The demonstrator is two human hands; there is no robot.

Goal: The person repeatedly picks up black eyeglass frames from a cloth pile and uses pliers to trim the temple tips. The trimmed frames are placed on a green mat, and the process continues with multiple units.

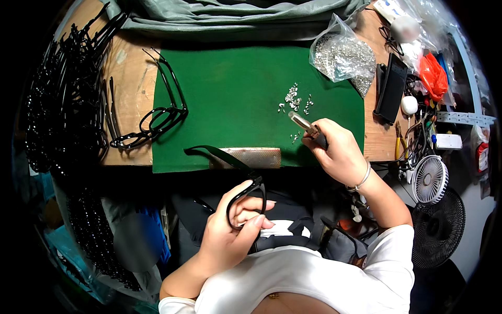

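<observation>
My left hand (230, 222), below the table's near edge, is closed round a black eyeglass frame (261, 196). One temple of that frame stretches up and left over the front of the green mat (235, 99). Over the mat's right half, my right hand (334, 149) grips a slim handheld tool (303, 123) with a pale tip; its exact kind I cannot make out. The tip points up and left, close to a loose scatter of small shiny silver pieces (293, 97). A few more tiny pieces (295, 137) lie just below the tip.
Black eyeglass frames (167, 112) rest at the mat's left edge, beside a big heap of black frames (63, 110). A clear bag of silver pieces (342, 55) sits at the far right. Yellow-handled pliers (398, 144), cables and a white fan (430, 179) stand right.
</observation>
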